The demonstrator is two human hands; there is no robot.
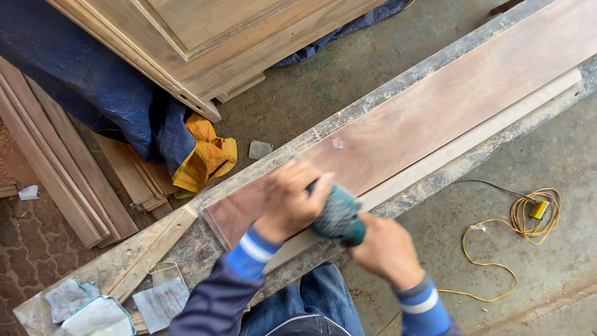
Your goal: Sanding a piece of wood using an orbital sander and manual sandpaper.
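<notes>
A long reddish-brown wooden board [435, 112] lies diagonally on a dusty workbench [118, 267]. My left hand [289, 199] presses on top of a teal power sander [339, 214] near the board's near end. Behind it, my right hand [382, 249] grips the sander's rear. Both hands are blurred. A thin pale wood strip [485, 130] runs along the board's right edge.
A panelled wooden door [211, 43] rests on a blue tarp [93, 81] with a yellow cloth [208, 155]. Stacked planks [56, 168] lie at left. A coiled yellow cord [535, 214] sits on the concrete floor at right. Worn sandpaper sheets [106, 308] lie on the bench's near end.
</notes>
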